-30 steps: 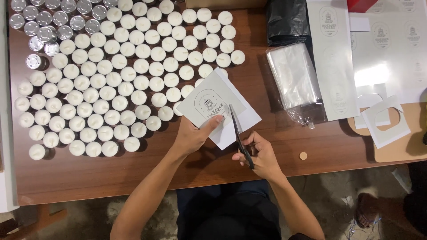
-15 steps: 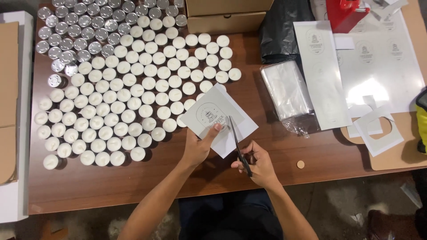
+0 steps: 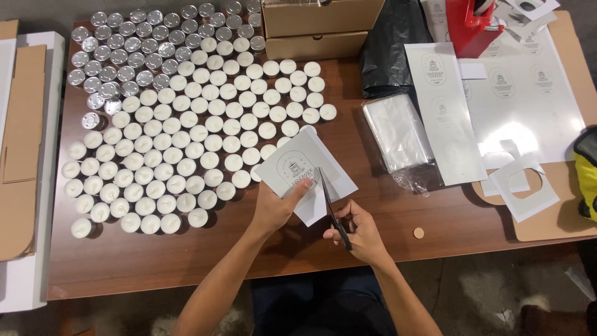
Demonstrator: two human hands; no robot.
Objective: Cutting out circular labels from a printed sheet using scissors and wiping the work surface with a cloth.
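The left hand [image 3: 275, 207] is pinching a label sheet [image 3: 305, 171] over the near table [image 3: 186, 255] edge, right of the candles [image 3: 186, 143]. The right hand [image 3: 360, 230] is gripping scissors [image 3: 329, 202], blades touching the sheet's middle.

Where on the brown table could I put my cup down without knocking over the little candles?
Bare wood runs along the near edge, below the tealight candles and left of the left hand. A second patch lies between the right hand and the cardboard mat, holding only a small round disc. The far left half is packed.
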